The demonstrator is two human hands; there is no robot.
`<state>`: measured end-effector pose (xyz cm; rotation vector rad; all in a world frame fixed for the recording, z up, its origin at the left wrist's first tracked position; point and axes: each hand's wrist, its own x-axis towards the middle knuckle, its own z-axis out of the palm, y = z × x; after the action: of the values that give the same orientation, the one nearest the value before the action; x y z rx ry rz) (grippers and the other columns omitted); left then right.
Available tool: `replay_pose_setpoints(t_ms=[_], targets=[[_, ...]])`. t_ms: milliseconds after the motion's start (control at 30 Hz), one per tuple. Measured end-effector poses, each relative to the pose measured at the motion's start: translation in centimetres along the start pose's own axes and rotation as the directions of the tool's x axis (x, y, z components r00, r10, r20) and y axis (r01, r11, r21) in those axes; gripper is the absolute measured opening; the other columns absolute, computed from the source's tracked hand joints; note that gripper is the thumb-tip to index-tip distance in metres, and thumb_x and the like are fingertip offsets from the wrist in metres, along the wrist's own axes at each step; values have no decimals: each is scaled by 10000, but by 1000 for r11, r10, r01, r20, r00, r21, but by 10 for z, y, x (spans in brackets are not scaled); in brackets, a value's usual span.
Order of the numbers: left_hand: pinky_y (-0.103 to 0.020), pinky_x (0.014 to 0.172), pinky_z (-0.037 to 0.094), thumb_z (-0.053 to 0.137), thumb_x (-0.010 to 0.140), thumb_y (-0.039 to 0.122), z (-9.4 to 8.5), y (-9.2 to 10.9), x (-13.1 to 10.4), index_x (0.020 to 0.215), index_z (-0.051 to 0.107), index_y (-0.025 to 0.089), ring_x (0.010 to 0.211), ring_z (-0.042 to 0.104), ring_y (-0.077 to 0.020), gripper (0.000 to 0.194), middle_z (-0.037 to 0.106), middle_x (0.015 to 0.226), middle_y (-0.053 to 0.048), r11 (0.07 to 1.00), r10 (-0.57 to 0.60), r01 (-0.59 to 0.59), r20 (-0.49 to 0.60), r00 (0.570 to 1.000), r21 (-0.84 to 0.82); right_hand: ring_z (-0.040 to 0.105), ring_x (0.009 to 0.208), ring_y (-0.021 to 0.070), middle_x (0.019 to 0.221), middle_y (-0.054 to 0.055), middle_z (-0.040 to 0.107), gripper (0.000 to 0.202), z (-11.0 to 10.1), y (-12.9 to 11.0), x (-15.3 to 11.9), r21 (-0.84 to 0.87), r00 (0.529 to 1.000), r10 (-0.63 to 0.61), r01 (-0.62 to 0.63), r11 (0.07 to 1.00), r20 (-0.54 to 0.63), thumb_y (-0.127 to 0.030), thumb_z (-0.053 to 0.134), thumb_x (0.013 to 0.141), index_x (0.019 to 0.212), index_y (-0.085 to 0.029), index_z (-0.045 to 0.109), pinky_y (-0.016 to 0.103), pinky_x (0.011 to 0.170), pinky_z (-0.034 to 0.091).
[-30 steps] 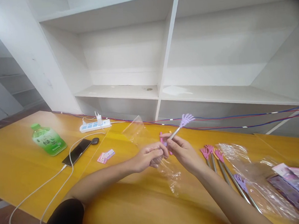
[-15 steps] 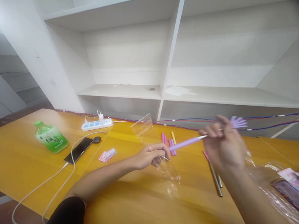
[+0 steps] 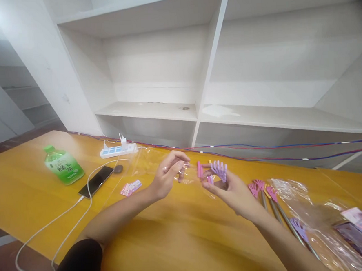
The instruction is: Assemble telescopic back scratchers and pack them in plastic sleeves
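My left hand (image 3: 168,175) pinches the edge of a clear plastic bag (image 3: 188,175) above the table. My right hand (image 3: 233,191) faces it with a back scratcher (image 3: 219,170) in its fingers. The scratcher's purple, hand-shaped head shows, while its handle is hidden or seen end-on. Just beyond my right fingers are short pink foam tubes (image 3: 199,169), partly covered. To the right of that hand, several scratchers with metal rods lie together, with pink heads (image 3: 272,193) and a purple head (image 3: 298,228).
Crumpled clear plastic (image 3: 290,192) and printed packets (image 3: 358,222) lie at the right. On the left are a green tea bottle (image 3: 64,165), a phone (image 3: 96,182) on a white cable, small cards (image 3: 130,187) and a power strip (image 3: 119,150). White shelves (image 3: 155,110) stand behind the table.
The purple scratcher, stretched between both hands before, has turned and moved left with my right hand. My left hand has shifted left and up, keeping the bag. The scratchers on the table are now uncovered.
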<state>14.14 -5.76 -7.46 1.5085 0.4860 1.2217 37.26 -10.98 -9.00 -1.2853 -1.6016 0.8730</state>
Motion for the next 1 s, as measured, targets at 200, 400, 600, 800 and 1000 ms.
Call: replay_pose_setpoints(t_ms=[200, 400, 600, 800, 1000], targets=[[-226, 598, 491, 597, 1010, 484, 2, -2, -2, 1123, 616, 198, 640, 530, -81, 308, 628, 982, -32, 1000, -10, 10, 85, 996, 10, 452, 641, 129, 919, 60, 625, 593, 19, 5, 0, 110, 998, 67, -66, 992, -13, -719, 677, 875, 1103, -172, 649, 258, 561, 388], [-233, 647, 557, 815, 858, 441, 16, -21, -7, 1091, 577, 211, 785, 625, -115, 405, 631, 1053, -38, 982, -188, 180, 179, 966, 56, 286, 511, 83, 602, -55, 351, 619, 25, 3, -6, 212, 993, 112, -105, 972, -21, -755, 683, 859, 1035, -166, 612, 219, 497, 224], [-253, 587, 581, 829, 830, 508, 18, -23, -1, 922, 575, 170, 630, 625, -96, 433, 598, 822, 18, 973, -219, 222, 62, 974, -61, 316, 521, 86, 747, -20, 466, 625, 26, 7, -2, 260, 994, 90, -70, 963, -67, -746, 603, 933, 1224, -198, 534, 220, 465, 259], [-325, 642, 653, 845, 813, 537, 5, -14, 9, 918, 529, 181, 762, 731, -171, 488, 689, 942, -38, 974, -191, 184, -41, 981, -131, 434, 626, 120, 886, 32, 515, 417, 24, 19, -13, 66, 900, -307, 342, 937, -308, -619, 351, 1112, 1185, -231, 484, 257, 579, 417], [-341, 751, 664, 819, 862, 501, 11, -21, 6, 903, 516, 177, 827, 754, -174, 445, 751, 1029, -87, 983, -145, 145, 2, 989, -115, 526, 710, 154, 857, 64, 565, 501, 25, 2, -28, -294, 852, -522, 489, 822, -42, -506, 289, 1148, 938, -182, 608, 274, 646, 409]])
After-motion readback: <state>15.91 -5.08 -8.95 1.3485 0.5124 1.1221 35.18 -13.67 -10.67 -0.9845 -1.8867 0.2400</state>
